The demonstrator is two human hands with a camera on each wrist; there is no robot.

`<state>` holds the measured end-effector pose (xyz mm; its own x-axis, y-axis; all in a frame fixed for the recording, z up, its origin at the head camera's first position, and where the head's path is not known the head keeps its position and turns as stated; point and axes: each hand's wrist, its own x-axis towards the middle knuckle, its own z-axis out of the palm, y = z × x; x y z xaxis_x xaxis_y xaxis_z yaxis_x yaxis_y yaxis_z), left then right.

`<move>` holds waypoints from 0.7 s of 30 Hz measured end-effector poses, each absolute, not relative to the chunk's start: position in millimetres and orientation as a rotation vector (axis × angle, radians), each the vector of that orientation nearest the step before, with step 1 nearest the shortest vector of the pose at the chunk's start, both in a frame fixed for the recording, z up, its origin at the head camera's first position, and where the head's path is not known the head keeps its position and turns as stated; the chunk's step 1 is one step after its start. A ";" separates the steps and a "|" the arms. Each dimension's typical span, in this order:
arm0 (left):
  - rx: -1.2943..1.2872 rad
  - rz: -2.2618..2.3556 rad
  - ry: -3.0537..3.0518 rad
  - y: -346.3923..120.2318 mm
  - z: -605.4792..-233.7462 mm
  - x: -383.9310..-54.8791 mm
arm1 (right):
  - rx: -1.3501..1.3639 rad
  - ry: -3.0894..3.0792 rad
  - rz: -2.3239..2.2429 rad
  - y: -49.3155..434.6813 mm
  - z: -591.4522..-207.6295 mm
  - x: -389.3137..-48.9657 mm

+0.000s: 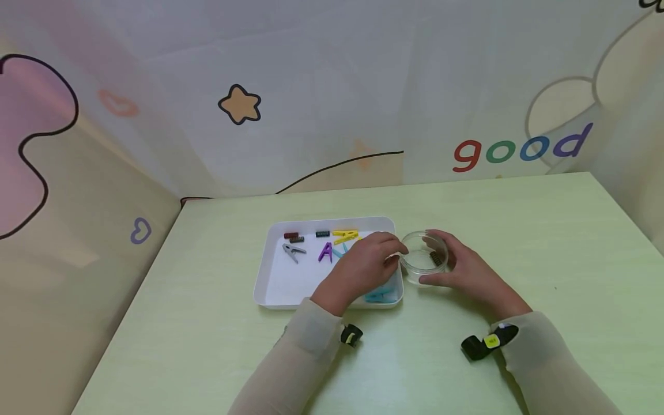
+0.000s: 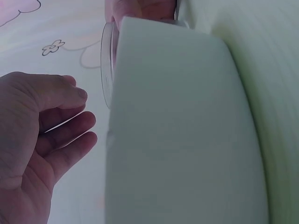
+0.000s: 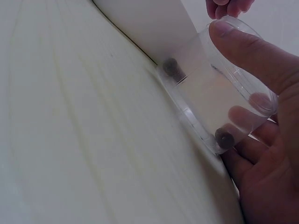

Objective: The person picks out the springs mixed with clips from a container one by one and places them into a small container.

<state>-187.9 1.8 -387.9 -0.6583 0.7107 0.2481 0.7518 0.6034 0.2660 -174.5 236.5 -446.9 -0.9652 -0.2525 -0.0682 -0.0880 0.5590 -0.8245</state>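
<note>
My right hand [image 1: 469,272] holds a clear round plastic container [image 1: 414,275], thumb on the near side and fingers round the far side. Inside it, the right wrist view shows a dark coil spring [image 3: 224,138] and a second dark piece [image 3: 174,70] at the far end. My left hand [image 1: 367,262] hovers over the right edge of a white tray [image 1: 290,285], fingertips by the container's rim. Its fingers are loosely bent in the left wrist view, with nothing visible between them. Small springs [image 1: 323,234] lie along the tray's back.
The tray also has a grey clothespin [image 1: 294,251], a purple clothespin [image 1: 325,252], yellow clothespins [image 1: 345,235] and light blue clothespins [image 1: 380,295], partly hidden by the left hand. It stands on a pale green table [image 1: 207,346], against a printed cloth backdrop [image 1: 332,104].
</note>
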 end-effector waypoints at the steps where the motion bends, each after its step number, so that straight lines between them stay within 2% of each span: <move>1: -1.233 -0.538 -2.710 1.4 -388.6 -188.6 | -0.286 2.613 -1.365 236.5 -446.9 -174.4; 21: -1.104 -0.622 -2.835 -5.3 -391.6 -193.3 | -0.253 2.618 -1.355 235.5 -449.5 -176.2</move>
<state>-193.3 -5.3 -391.6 -0.7468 0.6415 0.1755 0.6561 0.6672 0.3527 -176.2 235.5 -449.5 -0.9689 -0.2333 -0.0830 -0.0669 0.5694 -0.8194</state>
